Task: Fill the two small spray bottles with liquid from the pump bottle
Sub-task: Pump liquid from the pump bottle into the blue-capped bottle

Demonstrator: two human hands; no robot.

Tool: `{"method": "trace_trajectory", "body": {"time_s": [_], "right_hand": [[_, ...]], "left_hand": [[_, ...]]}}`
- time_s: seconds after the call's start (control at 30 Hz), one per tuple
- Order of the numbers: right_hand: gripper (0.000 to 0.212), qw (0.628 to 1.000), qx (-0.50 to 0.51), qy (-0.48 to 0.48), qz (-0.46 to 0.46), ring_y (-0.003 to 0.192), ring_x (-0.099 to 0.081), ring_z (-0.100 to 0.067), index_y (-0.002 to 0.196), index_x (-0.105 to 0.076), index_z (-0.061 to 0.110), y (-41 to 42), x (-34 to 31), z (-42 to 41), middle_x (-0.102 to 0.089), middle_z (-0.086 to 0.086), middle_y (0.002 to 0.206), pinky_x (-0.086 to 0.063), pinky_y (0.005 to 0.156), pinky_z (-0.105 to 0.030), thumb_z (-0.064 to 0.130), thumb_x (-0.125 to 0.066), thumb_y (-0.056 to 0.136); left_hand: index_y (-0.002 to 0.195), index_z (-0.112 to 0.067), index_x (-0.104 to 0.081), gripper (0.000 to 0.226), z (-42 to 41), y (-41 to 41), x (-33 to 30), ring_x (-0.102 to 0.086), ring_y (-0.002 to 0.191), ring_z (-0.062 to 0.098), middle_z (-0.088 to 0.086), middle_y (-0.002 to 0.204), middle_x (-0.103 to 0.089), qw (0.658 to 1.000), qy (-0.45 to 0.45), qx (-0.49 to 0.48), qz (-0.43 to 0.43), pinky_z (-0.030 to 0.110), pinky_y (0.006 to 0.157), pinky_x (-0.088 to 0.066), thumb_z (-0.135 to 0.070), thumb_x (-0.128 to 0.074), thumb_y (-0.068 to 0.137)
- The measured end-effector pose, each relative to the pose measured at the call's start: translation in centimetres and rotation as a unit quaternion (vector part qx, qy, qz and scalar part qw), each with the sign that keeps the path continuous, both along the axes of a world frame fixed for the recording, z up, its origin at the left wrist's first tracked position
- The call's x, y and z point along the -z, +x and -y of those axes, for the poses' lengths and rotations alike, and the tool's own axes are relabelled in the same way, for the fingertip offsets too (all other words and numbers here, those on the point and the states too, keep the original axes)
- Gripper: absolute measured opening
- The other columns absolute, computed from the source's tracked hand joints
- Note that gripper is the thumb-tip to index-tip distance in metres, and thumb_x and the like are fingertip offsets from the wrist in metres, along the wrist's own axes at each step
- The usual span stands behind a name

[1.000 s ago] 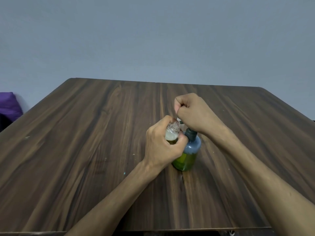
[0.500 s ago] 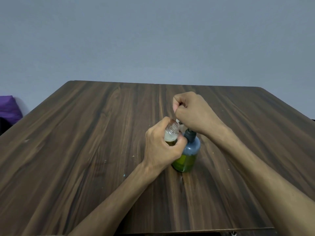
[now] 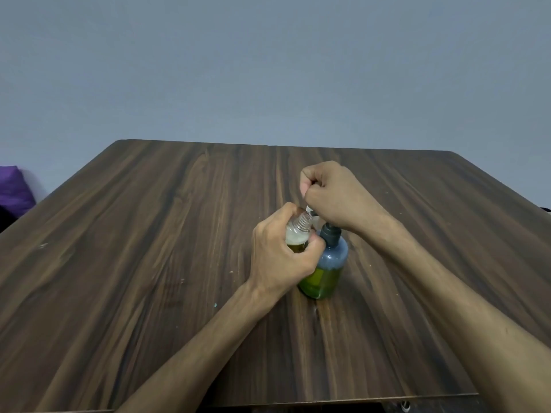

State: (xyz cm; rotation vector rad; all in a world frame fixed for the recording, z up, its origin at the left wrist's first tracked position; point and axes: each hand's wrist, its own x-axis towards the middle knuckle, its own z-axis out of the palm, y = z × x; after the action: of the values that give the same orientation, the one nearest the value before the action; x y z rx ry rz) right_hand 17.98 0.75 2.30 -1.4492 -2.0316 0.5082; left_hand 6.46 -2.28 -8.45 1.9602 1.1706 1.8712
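A dark brown table (image 3: 149,263) with streaky wood-grain laminate fills the lower two thirds of the frame, its far corners rounded and its surface flecked with a few pale specks. Behind it rises a flat, matte grey-blue wall (image 3: 268,70). At the far left edge sits a soft purple fabric object (image 3: 13,189), only partly in view.

Just right of centre stands the pump bottle (image 3: 326,268), upright on the table. It is a round, smooth, translucent plastic bottle with a bluish-grey upper half and yellow-green liquid filling the lower half; a dark grey collar caps its neck. Its pump head is hidden under the right hand (image 3: 334,193), which is closed into a fist on top of it, fingers curled in; whether they wrap round the pump head or only press on it cannot be told.

The left hand (image 3: 283,257) grips a small spray bottle (image 3: 298,234), fingers and thumb wrapped round its body, holding it just beside and touching the pump bottle's shoulder, tilted so its open mouth leans toward the hidden nozzle. This small bottle is clear plastic with a ribbed, threaded neck and no cap on it; inside, a layer of whitish foam sits over yellow-green liquid.

Both bare forearms reach in from the bottom edge of the frame.
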Motion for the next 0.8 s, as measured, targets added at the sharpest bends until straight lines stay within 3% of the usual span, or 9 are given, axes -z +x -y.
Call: {"method": "trace_trajectory", "body": {"time_s": [0.17,0.27,0.4,0.53,0.67,0.8], "right_hand": [[0.024,1.000,0.000,-0.004,0.004,0.054,-0.052,-0.011,0.060,-0.055,0.015,-0.1,0.4,0.0,-0.052,0.012,0.047,-0.047,0.057,-0.035,0.000,-0.044,0.075],[0.023,1.000,0.010,0.023,-0.017,0.049,-0.048,-0.007,0.059,-0.052,0.016,0.0,0.2,0.2,-0.052,0.014,0.047,-0.043,0.053,-0.030,0.000,-0.041,0.072],[0.022,1.000,0.007,0.023,0.015,0.057,-0.054,-0.014,0.061,-0.055,0.016,-0.4,0.0,0.2,-0.057,0.009,0.054,-0.046,0.055,-0.033,0.002,-0.043,0.072],[0.025,0.999,0.013,0.022,-0.028,0.050,-0.050,-0.007,0.059,-0.053,0.018,0.0,0.3,0.3,-0.055,0.011,0.050,-0.043,0.054,-0.030,0.000,-0.042,0.073],[0.025,0.999,0.019,-0.014,-0.031,0.052,-0.051,-0.010,0.058,-0.053,0.018,0.0,1.1,0.3,-0.055,0.009,0.049,-0.046,0.055,-0.036,0.001,-0.044,0.074],[0.025,0.999,0.012,0.006,-0.034,0.047,-0.048,-0.004,0.060,-0.054,0.018,-0.1,0.5,0.3,-0.054,0.013,0.048,-0.043,0.053,-0.030,0.000,-0.043,0.074]], "left_hand": [[0.076,-0.007,-0.055,0.021,0.0,0.0,-0.1,-0.055,0.056,0.013,-0.002,0.066,-0.059,1.000,0.000,-0.003,0.004,0.030,0.051,-0.044,-0.024,-0.067,0.077],[0.076,-0.006,-0.055,0.022,0.0,-0.1,-0.1,-0.057,0.056,0.015,-0.001,0.066,-0.060,1.000,0.003,0.002,-0.004,0.034,0.051,-0.045,-0.024,-0.068,0.077],[0.078,-0.010,-0.055,0.019,0.0,-0.1,-0.2,-0.056,0.057,0.009,-0.006,0.067,-0.060,1.000,0.003,-0.002,-0.008,0.024,0.052,-0.043,-0.023,-0.068,0.077],[0.079,-0.006,-0.057,0.022,-0.2,-0.3,0.0,-0.059,0.059,0.016,-0.001,0.069,-0.062,1.000,-0.001,0.003,-0.022,0.042,0.052,-0.049,-0.024,-0.069,0.078],[0.078,-0.009,-0.056,0.019,0.1,-0.1,-0.2,-0.057,0.057,0.014,-0.003,0.067,-0.060,1.000,0.002,0.000,-0.015,0.038,0.051,-0.047,-0.023,-0.069,0.077],[0.077,-0.009,-0.055,0.020,0.1,-0.2,-0.2,-0.057,0.057,0.013,-0.004,0.067,-0.059,1.000,0.003,-0.001,-0.016,0.033,0.050,-0.046,-0.024,-0.068,0.077]]}}
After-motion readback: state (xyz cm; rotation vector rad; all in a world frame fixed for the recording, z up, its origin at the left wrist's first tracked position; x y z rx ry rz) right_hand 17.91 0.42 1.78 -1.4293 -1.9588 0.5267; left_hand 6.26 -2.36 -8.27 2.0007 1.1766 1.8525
